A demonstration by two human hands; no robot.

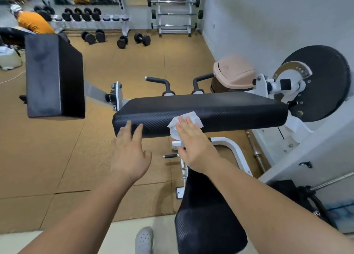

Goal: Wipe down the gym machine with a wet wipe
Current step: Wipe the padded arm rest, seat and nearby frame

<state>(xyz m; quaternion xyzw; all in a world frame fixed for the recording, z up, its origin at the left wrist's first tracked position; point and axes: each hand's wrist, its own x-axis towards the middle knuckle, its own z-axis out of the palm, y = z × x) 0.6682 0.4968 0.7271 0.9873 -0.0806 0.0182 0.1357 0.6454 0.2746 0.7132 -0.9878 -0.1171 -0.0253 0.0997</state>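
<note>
Under the right hand [193,148], fingers flat and spread, the wet wipe [189,117] lies pressed onto the front edge of the machine's black pad [229,108], likely for full contact; just beside, the left hand [130,154] rests straight-fingered, seemingly steadying it.

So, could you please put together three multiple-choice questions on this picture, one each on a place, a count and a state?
1. Where does the wet wipe lie?
A. on the floor
B. on the front edge of the long black pad
C. on the wall

2. How many dark handles rise behind that pad?
A. one
B. two
C. four

3. How does the right hand meet the wipe?
A. flat, with straight fingers
B. clenched in a fist
C. not touching it

Answers:
1 B: the wipe drapes over the pad's near edge.
2 B: one bent handle stands on either side of the middle.
3 A: the straight fingers press on the wipe.
</note>
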